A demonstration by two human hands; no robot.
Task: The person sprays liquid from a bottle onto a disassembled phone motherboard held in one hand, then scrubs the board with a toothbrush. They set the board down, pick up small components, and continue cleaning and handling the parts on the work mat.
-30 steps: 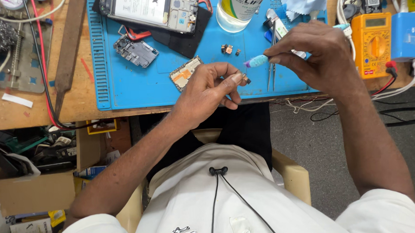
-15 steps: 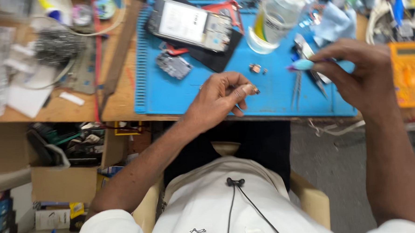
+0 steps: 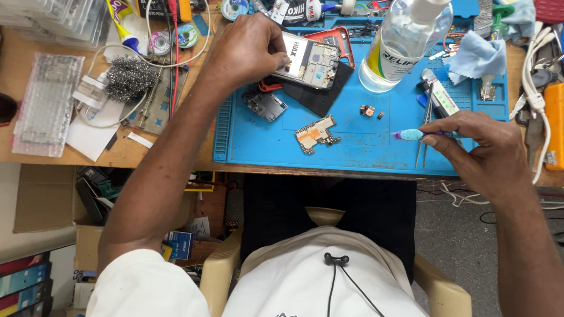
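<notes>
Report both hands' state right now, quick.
Left hand: fingers closed on the edge of the opened phone on the blue mat.
Right hand: pinching a small light-blue tool over the mat.

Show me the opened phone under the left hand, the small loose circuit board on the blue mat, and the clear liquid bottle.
opened phone [image 3: 309, 63], head view, on its exposed inner face beside the left hand's fingers.
loose circuit board [image 3: 316, 134], head view, on the board's middle.
clear bottle [image 3: 399, 45], head view, on its rounded body.
</notes>
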